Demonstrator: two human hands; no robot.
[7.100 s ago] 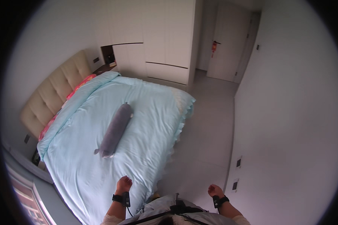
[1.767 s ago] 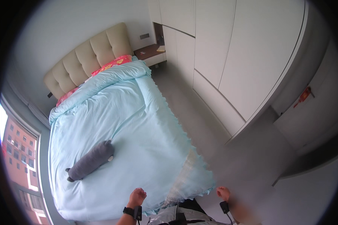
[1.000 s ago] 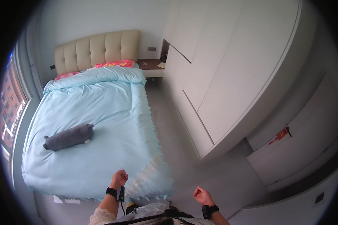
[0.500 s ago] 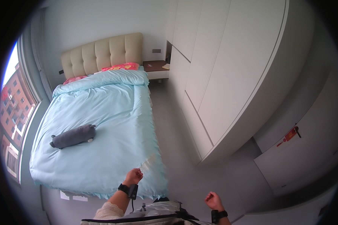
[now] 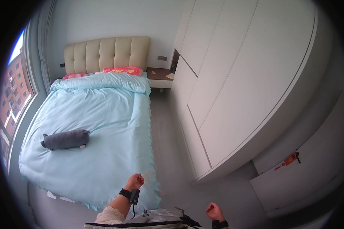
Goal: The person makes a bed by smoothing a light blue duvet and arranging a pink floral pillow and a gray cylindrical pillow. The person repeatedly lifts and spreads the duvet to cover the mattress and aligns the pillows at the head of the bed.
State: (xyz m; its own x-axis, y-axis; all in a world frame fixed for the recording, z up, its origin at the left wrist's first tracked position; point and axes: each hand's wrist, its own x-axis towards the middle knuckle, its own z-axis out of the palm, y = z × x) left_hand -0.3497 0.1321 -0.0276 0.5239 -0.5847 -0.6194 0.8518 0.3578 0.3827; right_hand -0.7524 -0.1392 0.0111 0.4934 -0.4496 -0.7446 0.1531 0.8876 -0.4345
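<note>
My left hand (image 5: 135, 181) is held over the near right corner of the pale blue duvet (image 5: 99, 164), its fingers curled in with nothing visible in them. A faint whitish patch (image 5: 148, 175) shows on the duvet beside those fingers. My right hand (image 5: 214, 211) hangs lower, right of the bed and over the grey floor; its fingers are folded and seem to hold nothing. Both wrists carry black straps, the left one with a small box (image 5: 134, 196) and a cable. A dark grey plush bolster (image 5: 66, 139) with stubby feet lies across the duvet, out of reach of both hands.
A beige tufted headboard (image 5: 107, 54) and red patterned pillows (image 5: 123, 71) stand at the far end. The brown-topped nightstand (image 5: 159, 74) meets a tall pale wardrobe (image 5: 233, 87). Grey floor (image 5: 168, 152) runs between bed and wardrobe. A door (image 5: 294, 183) with a red hanger is at right.
The view has shifted, so the bed and bolster sit further left and the wardrobe looms larger. Both hands stay curled at nearly the same places in view.
</note>
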